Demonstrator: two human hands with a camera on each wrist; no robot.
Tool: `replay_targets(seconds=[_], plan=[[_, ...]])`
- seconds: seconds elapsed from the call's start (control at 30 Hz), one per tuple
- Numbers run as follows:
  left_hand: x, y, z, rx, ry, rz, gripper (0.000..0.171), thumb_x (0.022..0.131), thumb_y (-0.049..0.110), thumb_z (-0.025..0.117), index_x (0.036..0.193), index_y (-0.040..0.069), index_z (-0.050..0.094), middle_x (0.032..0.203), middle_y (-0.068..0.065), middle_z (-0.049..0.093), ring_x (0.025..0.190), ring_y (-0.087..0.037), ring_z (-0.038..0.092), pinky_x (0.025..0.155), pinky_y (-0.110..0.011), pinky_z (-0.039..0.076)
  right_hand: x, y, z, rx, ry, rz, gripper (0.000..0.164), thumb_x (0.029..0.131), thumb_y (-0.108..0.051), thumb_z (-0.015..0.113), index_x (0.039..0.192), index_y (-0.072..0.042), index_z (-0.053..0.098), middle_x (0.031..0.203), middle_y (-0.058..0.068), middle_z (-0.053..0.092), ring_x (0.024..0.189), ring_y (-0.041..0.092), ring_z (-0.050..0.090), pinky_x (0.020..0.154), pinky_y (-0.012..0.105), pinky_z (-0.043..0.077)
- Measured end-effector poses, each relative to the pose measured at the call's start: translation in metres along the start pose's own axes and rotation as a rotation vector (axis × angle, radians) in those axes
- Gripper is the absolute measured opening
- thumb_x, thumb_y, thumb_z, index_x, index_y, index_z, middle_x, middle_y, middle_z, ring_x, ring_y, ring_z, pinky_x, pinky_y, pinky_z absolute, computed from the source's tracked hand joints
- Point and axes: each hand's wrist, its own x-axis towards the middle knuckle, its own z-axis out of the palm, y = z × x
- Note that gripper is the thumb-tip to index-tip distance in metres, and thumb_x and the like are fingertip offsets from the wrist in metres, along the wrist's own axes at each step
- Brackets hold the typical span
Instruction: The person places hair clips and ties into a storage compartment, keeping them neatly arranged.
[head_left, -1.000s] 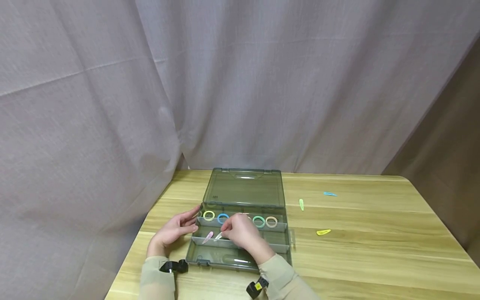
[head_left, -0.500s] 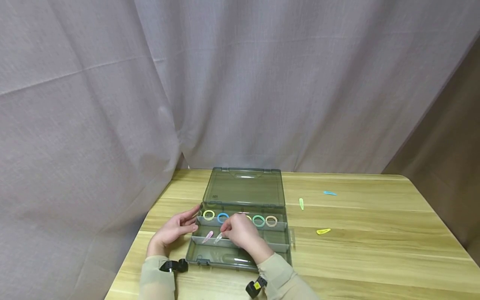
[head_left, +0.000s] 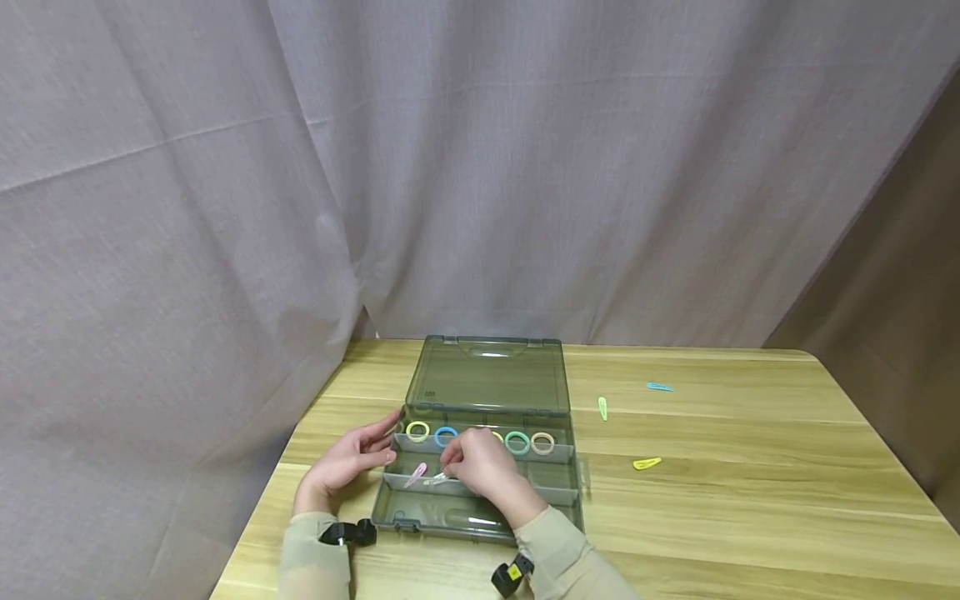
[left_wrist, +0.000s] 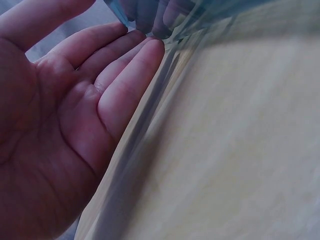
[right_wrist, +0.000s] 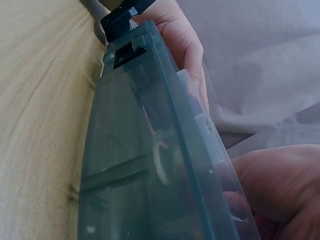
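A smoky clear organiser box (head_left: 420,527) stands on the table with its lid (head_left: 487,379) folded back. My right hand (head_left: 486,463) is over its middle compartment and pinches one end of a white hair clip (head_left: 435,480). Left of that clip, a pink hair clip (head_left: 416,476) leans on the front divider. My left hand (head_left: 351,458) rests its fingers along the box's left side; the left wrist view shows these fingers (left_wrist: 132,82) nearly straight, tips at the wall. In the right wrist view the box wall (right_wrist: 120,135) stands in front of my right fingertips.
Hair ties lie in the back compartment: yellow (head_left: 417,422), blue (head_left: 446,428), green (head_left: 517,432) and peach (head_left: 532,444), with another partly behind my right hand. Right of the box are light green (head_left: 602,408), blue (head_left: 660,387) and yellow (head_left: 647,463) hair clips. A grey curtain (head_left: 510,167) hangs behind the table.
The white hair clip has turned at my right fingertips and now lies flatter, its far end lower and further left. My left hand and the box have stayed in place.
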Motion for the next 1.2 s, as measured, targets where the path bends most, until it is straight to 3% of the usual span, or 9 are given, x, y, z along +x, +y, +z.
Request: replay_targets(seconds=[0.37, 0.73, 1.2], plan=[[-0.0001, 0.0003, -0.0005, 0.021, -0.001, 0.004, 0.078, 0.102, 0.0, 0.066, 0.163, -0.014, 0.018, 0.172, -0.029, 0.01, 0.154, -0.052, 0.019, 0.114, -0.018, 0.04, 0.0003, 0.0005, -0.0005, -0.003, 0.001, -0.003, 0.013, 0.08, -0.005, 0.089, 0.085, -0.016, 0.084, 0.074, -0.013, 0.074, 0.068, 0.002, 0.066, 0.063, 0.025, 0.054], [-0.0009, -0.0011, -0.001, 0.026, 0.008, 0.001, 0.078, 0.102, 0.0, 0.066, 0.163, -0.013, 0.02, 0.172, -0.028, 0.012, 0.154, -0.053, 0.02, 0.113, -0.017, 0.04, 0.0013, 0.0012, -0.0004, -0.075, -0.038, 0.057, 0.011, 0.079, -0.017, 0.092, 0.083, -0.02, 0.082, 0.087, -0.009, 0.076, 0.076, 0.011, 0.066, 0.067, 0.032, 0.056], [-0.0008, -0.0017, -0.0014, 0.01, 0.002, 0.004, 0.078, 0.102, -0.001, 0.066, 0.164, -0.013, 0.019, 0.172, -0.028, 0.01, 0.155, -0.052, 0.018, 0.114, -0.018, 0.04, 0.002, 0.0028, -0.0006, 0.011, -0.085, 0.028, 0.013, 0.081, -0.005, 0.082, 0.09, -0.014, 0.082, 0.079, -0.004, 0.077, 0.068, 0.004, 0.062, 0.066, 0.028, 0.054]])
